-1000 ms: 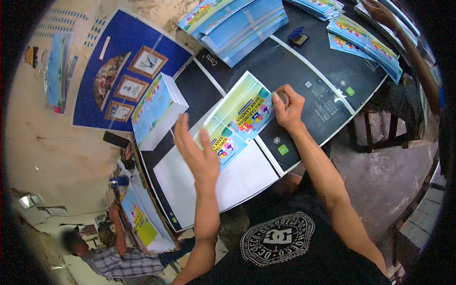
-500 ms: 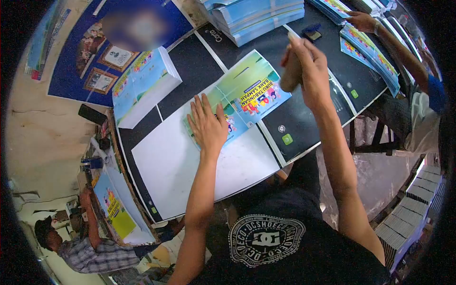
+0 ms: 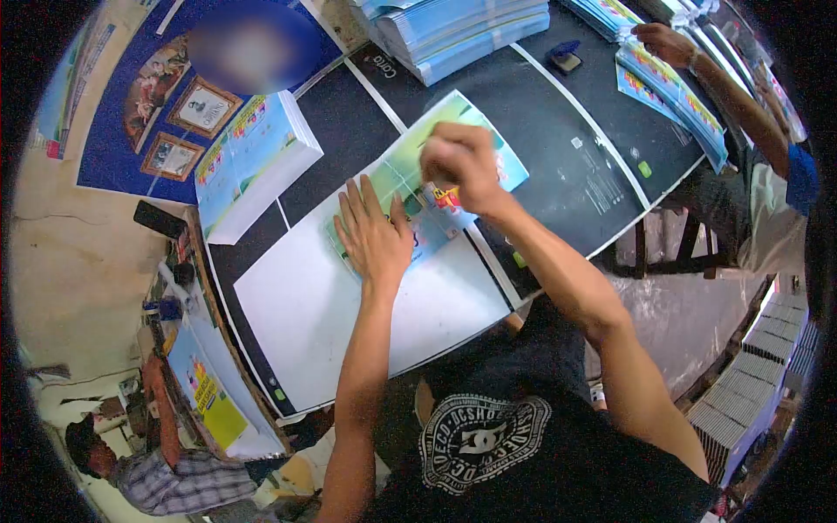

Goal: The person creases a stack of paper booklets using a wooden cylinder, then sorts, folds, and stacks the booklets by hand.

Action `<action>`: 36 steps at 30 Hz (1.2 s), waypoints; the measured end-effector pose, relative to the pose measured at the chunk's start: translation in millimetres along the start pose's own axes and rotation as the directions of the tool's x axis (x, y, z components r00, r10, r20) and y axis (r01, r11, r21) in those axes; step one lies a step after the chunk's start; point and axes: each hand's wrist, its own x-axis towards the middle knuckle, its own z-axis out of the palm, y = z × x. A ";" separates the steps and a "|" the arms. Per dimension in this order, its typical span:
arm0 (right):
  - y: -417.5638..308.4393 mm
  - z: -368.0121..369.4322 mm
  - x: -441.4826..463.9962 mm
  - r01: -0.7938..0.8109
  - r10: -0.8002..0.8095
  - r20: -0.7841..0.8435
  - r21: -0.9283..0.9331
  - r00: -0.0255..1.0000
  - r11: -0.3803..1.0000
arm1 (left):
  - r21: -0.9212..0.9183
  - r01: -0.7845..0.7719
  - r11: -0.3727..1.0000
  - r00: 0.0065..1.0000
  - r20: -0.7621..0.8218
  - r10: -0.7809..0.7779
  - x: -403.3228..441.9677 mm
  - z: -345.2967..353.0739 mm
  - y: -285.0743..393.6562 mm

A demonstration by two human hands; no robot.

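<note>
Across a black worktable [image 3: 558,109], my left hand [image 3: 375,235] lies spread on a printed sheet [image 3: 403,167] that could skew should that hand slip, any grip unclear in my curled right hand [image 3: 466,170].

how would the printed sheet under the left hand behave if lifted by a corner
The printed sheet looks thin and broad, so it would probably bend or droop. It is likely light, as its edge shows little thickness. Lying flat, it seems unlikely to tip, though the left hand resting on it would probably hinder lifting.
</note>
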 end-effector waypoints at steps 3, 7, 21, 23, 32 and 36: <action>-50.5 -16.0 3.4 0.281 -0.270 -0.113 0.096 0.956 0.955 | -0.031 -0.016 0.999 1.000 0.009 0.016 -5.5 -0.2 -4.1; 51.4 -35.9 -11.6 0.169 -0.183 -0.020 -0.289 0.983 0.942 | 0.060 -0.021 0.998 1.000 -0.008 0.022 -0.3 -1.7 2.7; 4.4 9.1 -21.6 0.068 -0.067 0.068 -0.015 0.995 0.998 | -0.036 -0.028 0.999 1.000 0.003 0.028 -1.0 -5.7 0.6; 53.6 7.3 -23.5 0.042 -0.029 0.078 -0.167 0.997 0.985 | 0.069 -0.072 0.995 0.996 -0.048 0.075 -1.7 -4.1 -1.8; -2.8 17.2 -15.9 -0.049 0.042 0.086 0.080 0.995 0.996 | -0.086 0.060 0.995 0.996 0.068 -0.054 -2.7 -3.7 -40.4; -19.1 43.7 -31.7 0.092 -0.124 0.158 0.197 0.980 0.976 | -0.057 0.046 0.997 0.997 0.068 -0.042 -7.8 -0.8 -42.1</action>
